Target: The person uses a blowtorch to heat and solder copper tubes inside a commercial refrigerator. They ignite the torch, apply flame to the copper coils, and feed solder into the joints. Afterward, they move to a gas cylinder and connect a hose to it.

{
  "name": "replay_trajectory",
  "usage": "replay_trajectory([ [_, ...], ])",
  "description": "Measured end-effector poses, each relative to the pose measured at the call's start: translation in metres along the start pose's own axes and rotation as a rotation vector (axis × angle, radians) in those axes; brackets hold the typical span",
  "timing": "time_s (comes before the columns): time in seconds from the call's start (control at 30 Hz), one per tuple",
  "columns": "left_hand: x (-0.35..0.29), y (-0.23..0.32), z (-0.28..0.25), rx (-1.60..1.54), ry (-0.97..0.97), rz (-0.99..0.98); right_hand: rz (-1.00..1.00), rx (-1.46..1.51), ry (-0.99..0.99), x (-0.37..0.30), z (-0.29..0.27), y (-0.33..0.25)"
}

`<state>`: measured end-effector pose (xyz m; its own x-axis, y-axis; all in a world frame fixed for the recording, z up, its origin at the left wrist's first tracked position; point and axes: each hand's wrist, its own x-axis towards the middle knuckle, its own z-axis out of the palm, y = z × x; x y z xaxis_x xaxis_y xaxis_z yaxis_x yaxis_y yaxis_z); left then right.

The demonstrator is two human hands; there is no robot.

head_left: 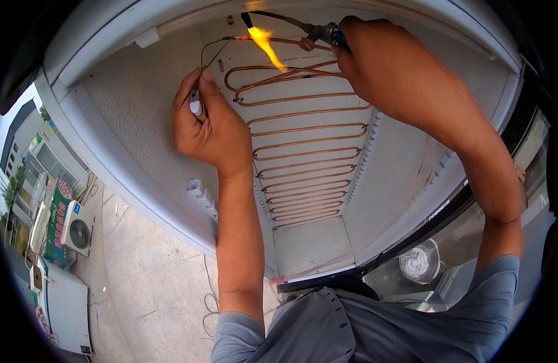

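My right hand (400,78) is wrapped round the handle of a gas torch (318,31), high at the right. From the torch's dark nozzle a yellow flame (264,45) streams down and to the right. Close beside the flame, a thin pipe joint (243,38) glows red at the end of a copper tube. My left hand (211,124) is closed, pinching a thin metal rod (216,54) whose tip reaches toward that joint. A small white object (197,107), partly hidden, is tucked in the same hand. Copper coils (309,130) run in loops below the flame.
White cabinet walls (140,115) surround my hands, with a pale frame edge (91,127) at left. White plastic brackets (201,196) sit near my left forearm. An outdoor air-conditioner unit (78,227) stands on the paved floor (149,290). A clear bucket (421,263) is at lower right.
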<state>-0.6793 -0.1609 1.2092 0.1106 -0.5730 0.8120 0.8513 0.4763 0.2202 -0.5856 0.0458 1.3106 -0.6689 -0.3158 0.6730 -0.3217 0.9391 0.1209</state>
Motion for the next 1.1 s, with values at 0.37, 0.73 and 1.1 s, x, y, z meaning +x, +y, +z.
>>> replay_trajectory([
  [0.37, 0.001, 0.009, -0.006, 0.006, -0.023, -0.111, 0.344, 0.248, -0.036, -0.052, -0.01, -0.008],
  [0.73, -0.048, 0.022, -0.044, -0.052, -0.098, -0.077, 0.522, 0.365, 0.069, -0.118, 0.009, 0.008],
  [1.1, -0.072, 0.023, -0.049, -0.138, -0.175, -0.113, 0.553, 0.374, 0.078, -0.134, 0.006, 0.003],
])
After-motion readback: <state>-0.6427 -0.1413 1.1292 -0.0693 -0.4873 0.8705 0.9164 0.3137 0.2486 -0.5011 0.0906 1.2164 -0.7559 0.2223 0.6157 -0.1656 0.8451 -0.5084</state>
